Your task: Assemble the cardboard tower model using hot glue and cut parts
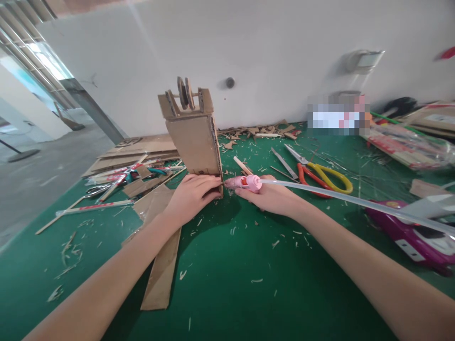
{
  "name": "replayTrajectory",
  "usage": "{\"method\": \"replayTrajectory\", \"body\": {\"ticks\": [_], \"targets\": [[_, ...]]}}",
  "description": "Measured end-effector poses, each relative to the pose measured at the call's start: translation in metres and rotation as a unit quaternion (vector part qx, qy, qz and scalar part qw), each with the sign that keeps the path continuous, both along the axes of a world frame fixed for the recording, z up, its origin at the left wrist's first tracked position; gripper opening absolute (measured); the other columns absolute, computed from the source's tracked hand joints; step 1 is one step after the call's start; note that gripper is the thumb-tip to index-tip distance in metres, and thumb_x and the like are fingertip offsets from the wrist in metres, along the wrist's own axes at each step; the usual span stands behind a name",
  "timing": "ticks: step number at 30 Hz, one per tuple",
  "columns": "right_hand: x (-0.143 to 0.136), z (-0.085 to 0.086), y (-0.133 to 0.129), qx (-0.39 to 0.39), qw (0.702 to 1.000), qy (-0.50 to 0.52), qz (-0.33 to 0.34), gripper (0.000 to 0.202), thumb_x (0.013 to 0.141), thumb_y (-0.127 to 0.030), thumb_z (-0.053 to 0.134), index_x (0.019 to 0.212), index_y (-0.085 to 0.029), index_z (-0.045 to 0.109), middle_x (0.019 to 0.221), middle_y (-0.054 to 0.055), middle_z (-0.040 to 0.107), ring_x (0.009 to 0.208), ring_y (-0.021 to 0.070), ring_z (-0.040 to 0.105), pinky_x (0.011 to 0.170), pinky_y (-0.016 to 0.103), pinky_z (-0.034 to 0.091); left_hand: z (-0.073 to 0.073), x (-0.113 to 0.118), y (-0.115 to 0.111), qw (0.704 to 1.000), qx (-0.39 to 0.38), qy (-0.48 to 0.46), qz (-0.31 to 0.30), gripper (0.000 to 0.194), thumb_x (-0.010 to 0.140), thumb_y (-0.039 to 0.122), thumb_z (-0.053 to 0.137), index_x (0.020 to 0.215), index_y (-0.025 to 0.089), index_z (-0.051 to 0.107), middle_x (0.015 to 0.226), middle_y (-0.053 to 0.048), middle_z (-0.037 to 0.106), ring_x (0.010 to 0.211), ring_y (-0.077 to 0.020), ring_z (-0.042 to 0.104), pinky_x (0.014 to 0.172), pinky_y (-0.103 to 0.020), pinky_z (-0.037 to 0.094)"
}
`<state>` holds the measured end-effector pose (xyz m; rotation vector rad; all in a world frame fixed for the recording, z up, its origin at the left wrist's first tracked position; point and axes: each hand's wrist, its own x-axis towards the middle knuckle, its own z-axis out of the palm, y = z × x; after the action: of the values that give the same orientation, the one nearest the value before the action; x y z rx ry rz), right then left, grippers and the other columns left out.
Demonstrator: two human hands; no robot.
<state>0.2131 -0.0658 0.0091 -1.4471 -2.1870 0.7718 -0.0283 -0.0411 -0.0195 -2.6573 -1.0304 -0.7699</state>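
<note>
Bare hands meet at the foot of an upright cardboard tower [194, 142] near the middle of the green tabletop [227, 293]. The left hand [186, 196] steadies its base, though whether it pinches or only presses I cannot tell; the right hand [280, 199] grasps a pink tool [245, 183], probably a glue gun, its nose close to the tower's right edge.

If that nose is hot, a slip could burn the left fingertips, which lie just beside it. The translucent rod [337, 194] trails back over the right forearm's side, and a snag could jerk the tool sideways. Leaning hard on the narrow base might tip the tall body, since the cardboard discs [186, 93] load its top.

Nearest, a long cardboard strip [163, 279] lies under the left forearm, where it could shift with the arm. A purple-and-white object [408, 232] crowds the right forearm. Left of the tower, wrapped sticks [112, 204] and offcuts hem in that side. Beyond the right hand, scissors [329, 177] with red and yellow handles sit near a slim metal tool [282, 161]. Farther off, cardboard scraps [256, 131] line the foot of the pale wall [270, 52].
</note>
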Motion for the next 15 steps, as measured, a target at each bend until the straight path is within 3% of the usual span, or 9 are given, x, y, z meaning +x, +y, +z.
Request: {"method": "replayTrajectory", "body": {"ticks": [4, 11, 15], "targets": [[0.0031, 0.0002, -0.0049, 0.003, 1.0, 0.002, -0.006, 0.039, 0.09, -0.054, 0.045, 0.111, -0.032, 0.069, 0.071, -0.001, 0.066, 0.052, 0.0123, 0.054, 0.05, 0.023, 0.04, -0.0013, -0.0008, 0.0001, 1.0, 0.006, -0.002, -0.004, 0.024, 0.09, 0.033, 0.06, 0.112, 0.023, 0.061, 0.115, -0.001, 0.07, 0.109, -0.0175, 0.062, 0.091, -0.035, 0.043], [0.0042, 0.0038, -0.0094, -0.008, 0.999, -0.007, 0.04, 0.037, 0.091, -0.05, 0.043, 0.121, -0.04, 0.063, 0.103, -0.004, 0.07, 0.059, 0.0113, 0.057, 0.054, 0.022, 0.043, -0.0011, -0.002, 0.0, 1.0, 0.002, -0.002, -0.006, 0.024, 0.09, 0.032, 0.059, 0.112, 0.023, 0.06, 0.115, -0.002, 0.069, 0.11, -0.018, 0.062, 0.091, -0.036, 0.044], [0.0039, 0.0039, -0.0096, -0.007, 0.999, -0.008, 0.049, 0.038, 0.091, -0.051, 0.043, 0.118, -0.037, 0.066, 0.097, -0.003, 0.072, 0.064, 0.0134, 0.059, 0.059, 0.023, 0.045, -0.0012, -0.002, 0.0003, 1.0, 0.003, -0.008, -0.01, 0.023, 0.09, 0.032, 0.06, 0.111, 0.022, 0.061, 0.114, -0.002, 0.07, 0.109, -0.0183, 0.062, 0.091, -0.036, 0.044]]}}
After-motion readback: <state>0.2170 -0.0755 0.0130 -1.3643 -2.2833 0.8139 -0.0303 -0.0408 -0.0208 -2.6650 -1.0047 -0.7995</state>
